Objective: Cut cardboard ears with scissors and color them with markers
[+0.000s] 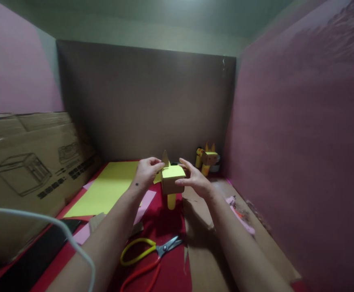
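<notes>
Yellow-and-red-handled scissors (165, 248), one pair, on red sheet (155, 223), nearer than the cardboard box (173, 187). Cardboard box: small, yellow-topped, above a yellow tube (171, 201), between both hands. Left hand (148, 172): pinching pointed cardboard piece (165, 156) at box's upper left. Right hand (195, 178): half-curled, thumb at box's right side; firmness of grip cannot be told. Yellow paper (113, 182): left of box. Eared figure (210, 159): beyond box, rightward.

1. Left hand (148, 171): bare, fingers uncovered.
2. Left wrist mark (137, 184): single, small, dark, roundish; nature indeterminable.
3. Left forearm (111, 229): bare, smooth outline, narrowing towards the wrist.
4. Right hand (197, 181): bare, slender fingers.
5. Right forearm (230, 221): bare, likewise tapered, widening towards the lower picture edge.
</notes>
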Available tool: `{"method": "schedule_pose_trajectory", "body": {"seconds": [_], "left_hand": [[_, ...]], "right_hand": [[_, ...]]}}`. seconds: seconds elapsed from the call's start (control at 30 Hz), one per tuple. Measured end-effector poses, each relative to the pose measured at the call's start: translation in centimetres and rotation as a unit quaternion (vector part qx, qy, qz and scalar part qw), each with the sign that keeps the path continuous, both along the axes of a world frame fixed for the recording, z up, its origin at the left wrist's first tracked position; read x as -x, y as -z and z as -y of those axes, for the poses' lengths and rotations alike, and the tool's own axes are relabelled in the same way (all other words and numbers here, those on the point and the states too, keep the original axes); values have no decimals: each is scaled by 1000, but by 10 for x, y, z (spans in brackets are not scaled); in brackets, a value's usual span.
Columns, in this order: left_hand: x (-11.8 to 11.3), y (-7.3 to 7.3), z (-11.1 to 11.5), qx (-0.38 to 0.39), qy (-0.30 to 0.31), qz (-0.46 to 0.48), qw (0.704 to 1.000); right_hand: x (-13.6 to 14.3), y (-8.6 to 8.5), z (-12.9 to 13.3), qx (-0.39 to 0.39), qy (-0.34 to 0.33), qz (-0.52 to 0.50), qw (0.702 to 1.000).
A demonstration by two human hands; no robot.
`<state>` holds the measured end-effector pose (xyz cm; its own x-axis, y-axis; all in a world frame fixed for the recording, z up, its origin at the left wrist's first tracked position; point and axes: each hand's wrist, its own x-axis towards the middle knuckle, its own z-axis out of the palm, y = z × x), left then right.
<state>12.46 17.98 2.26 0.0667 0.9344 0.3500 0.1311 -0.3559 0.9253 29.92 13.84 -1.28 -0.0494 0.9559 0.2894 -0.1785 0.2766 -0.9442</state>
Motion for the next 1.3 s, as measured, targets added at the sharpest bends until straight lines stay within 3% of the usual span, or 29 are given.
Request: {"method": "schedule_pose_trajectory", "body": {"seconds": [0.77, 1.2, 1.3], "left_hand": [[1, 8, -4, 4, -6, -7, 1000], [7, -9, 15, -10, -42, 65, 997], [14, -11, 23, -7, -25, 82, 996]], "right_hand": [[1, 7, -3, 4, -25, -3, 1000], [0, 7, 0, -20, -20, 26, 999], [-1, 2, 5, -41, 37, 53, 997]]}}
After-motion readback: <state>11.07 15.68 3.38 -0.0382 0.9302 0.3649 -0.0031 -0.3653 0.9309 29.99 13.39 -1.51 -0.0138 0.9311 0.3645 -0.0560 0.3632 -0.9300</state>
